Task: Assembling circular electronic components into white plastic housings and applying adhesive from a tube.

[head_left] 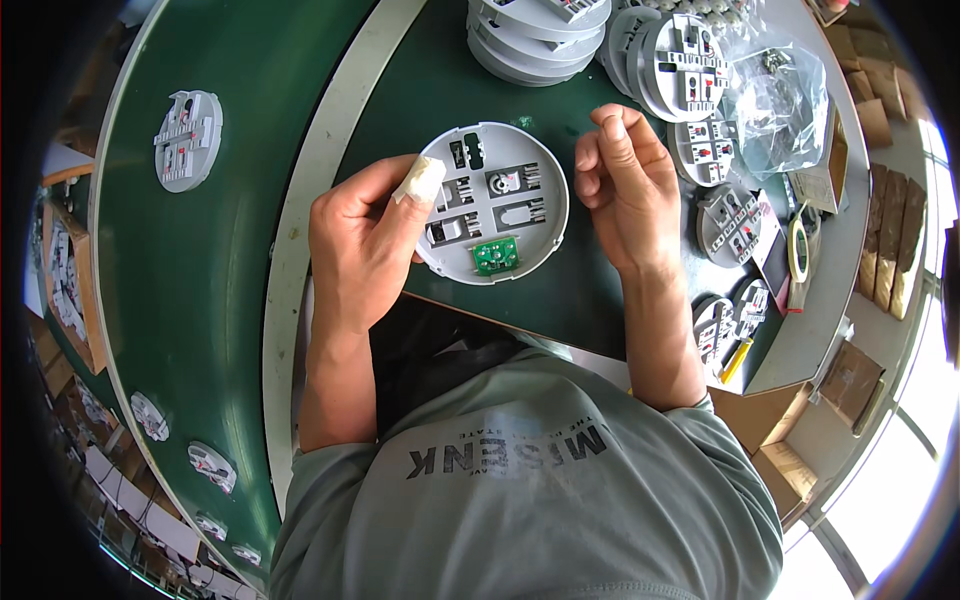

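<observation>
My left hand [365,235] grips the left rim of a round grey plastic housing [483,200], its thumb wrapped in whitish tape. The housing is held above the green tabletop with its hollow side up, showing several slots and recesses. A small green circuit board [495,257] sits in its lower part. My right hand [635,185] is raised just right of the housing, apart from it. The thumb and forefinger are pinched together and the other fingers curl in; whatever they may hold is too small to make out.
Stacked grey housings [535,45] stand at the far edge, with more round units [690,65] to the right. Beyond them lie a clear plastic bag [780,105] and a tape roll [798,250]. On the left, a green conveyor belt [200,300] carries several units [187,142].
</observation>
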The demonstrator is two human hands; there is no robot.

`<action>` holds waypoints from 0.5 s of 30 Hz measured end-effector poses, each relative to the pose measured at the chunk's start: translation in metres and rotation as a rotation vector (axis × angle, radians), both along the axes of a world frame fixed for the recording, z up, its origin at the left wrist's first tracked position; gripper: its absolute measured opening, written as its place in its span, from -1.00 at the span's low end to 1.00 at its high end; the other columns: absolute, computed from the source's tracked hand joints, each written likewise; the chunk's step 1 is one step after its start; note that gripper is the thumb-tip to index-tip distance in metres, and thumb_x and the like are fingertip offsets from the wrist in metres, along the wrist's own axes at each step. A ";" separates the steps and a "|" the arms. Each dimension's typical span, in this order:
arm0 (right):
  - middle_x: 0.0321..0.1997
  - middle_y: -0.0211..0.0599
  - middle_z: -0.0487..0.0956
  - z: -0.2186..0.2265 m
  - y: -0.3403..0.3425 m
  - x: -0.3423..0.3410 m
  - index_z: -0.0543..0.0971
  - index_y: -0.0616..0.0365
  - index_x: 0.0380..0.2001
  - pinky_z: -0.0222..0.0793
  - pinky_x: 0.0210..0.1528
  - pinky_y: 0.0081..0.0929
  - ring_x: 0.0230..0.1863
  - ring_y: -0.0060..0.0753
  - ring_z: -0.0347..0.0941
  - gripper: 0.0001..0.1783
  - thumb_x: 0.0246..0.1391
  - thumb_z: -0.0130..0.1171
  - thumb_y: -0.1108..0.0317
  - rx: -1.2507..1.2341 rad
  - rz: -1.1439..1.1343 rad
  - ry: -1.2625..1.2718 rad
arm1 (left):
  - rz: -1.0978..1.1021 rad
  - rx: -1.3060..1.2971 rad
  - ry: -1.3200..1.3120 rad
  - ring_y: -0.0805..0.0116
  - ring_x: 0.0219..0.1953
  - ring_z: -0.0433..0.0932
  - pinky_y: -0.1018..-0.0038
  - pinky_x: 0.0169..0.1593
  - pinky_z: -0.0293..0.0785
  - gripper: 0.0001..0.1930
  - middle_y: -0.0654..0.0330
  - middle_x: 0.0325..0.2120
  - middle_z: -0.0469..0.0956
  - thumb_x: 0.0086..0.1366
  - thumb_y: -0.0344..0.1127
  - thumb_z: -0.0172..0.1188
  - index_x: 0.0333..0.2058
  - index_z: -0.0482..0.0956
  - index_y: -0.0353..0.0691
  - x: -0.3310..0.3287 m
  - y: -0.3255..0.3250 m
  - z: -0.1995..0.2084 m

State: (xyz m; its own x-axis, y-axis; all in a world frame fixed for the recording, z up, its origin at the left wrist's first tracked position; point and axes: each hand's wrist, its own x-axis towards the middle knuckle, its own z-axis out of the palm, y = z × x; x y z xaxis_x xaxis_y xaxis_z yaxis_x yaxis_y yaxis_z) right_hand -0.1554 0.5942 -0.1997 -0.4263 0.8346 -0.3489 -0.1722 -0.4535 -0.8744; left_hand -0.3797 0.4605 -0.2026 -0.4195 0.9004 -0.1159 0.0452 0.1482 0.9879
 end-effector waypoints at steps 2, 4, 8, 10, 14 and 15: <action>-0.30 -0.30 0.71 -0.002 -0.001 0.000 0.58 0.15 0.10 0.37 -0.42 -0.66 -0.45 -0.64 0.51 -0.77 0.58 0.18 0.24 0.059 0.025 -0.017 | -0.008 0.000 0.006 0.67 -0.52 0.48 0.58 -0.47 0.41 -0.72 0.34 -0.57 0.59 0.54 -0.22 0.38 -0.11 0.78 -0.39 -0.001 0.001 0.000; -0.33 -0.31 0.69 -0.003 -0.003 0.000 0.58 0.15 0.11 0.37 -0.43 -0.64 -0.46 -0.64 0.49 -0.78 0.59 0.16 0.28 0.185 0.080 -0.049 | -0.018 0.006 0.019 0.68 -0.51 0.48 0.58 -0.46 0.41 -0.73 0.35 -0.55 0.60 0.54 -0.23 0.38 -0.10 0.77 -0.40 -0.003 0.003 0.000; -0.34 -0.30 0.69 -0.011 -0.008 -0.004 0.59 0.14 0.11 0.34 -0.46 -0.64 -0.50 -0.64 0.44 -0.80 0.60 0.13 0.31 0.326 0.030 -0.019 | 0.019 -0.003 -0.119 0.69 -0.47 0.49 0.58 -0.43 0.43 -0.74 0.35 -0.49 0.63 0.54 -0.27 0.38 -0.08 0.76 -0.41 -0.001 0.000 0.001; -0.34 -0.28 0.67 -0.018 -0.005 0.002 0.59 0.14 0.11 0.31 -0.47 -0.65 -0.51 -0.65 0.40 -0.80 0.62 0.06 0.33 0.324 -0.016 -0.016 | 0.057 0.011 -0.179 0.70 -0.45 0.49 0.59 -0.41 0.44 -0.74 0.36 -0.47 0.63 0.53 -0.29 0.38 -0.04 0.75 -0.43 0.002 0.001 -0.004; -0.32 -0.29 0.64 -0.037 -0.001 0.017 0.59 0.16 0.11 0.28 -0.48 -0.67 -0.52 -0.65 0.37 -0.76 0.65 0.02 0.28 0.322 -0.027 0.048 | 0.257 0.103 -0.071 0.60 -0.37 0.57 0.53 -0.31 0.52 -0.71 0.27 -0.34 0.69 0.49 -0.34 0.39 0.05 0.70 -0.41 -0.027 0.021 0.001; -0.32 -0.29 0.64 -0.041 0.001 0.017 0.59 0.16 0.11 0.28 -0.48 -0.67 -0.52 -0.65 0.37 -0.76 0.65 0.02 0.28 0.321 0.009 0.086 | 0.330 0.126 0.000 0.54 -0.33 0.61 0.50 -0.27 0.57 -0.69 0.22 -0.28 0.72 0.46 -0.36 0.40 0.08 0.69 -0.40 -0.036 0.025 0.003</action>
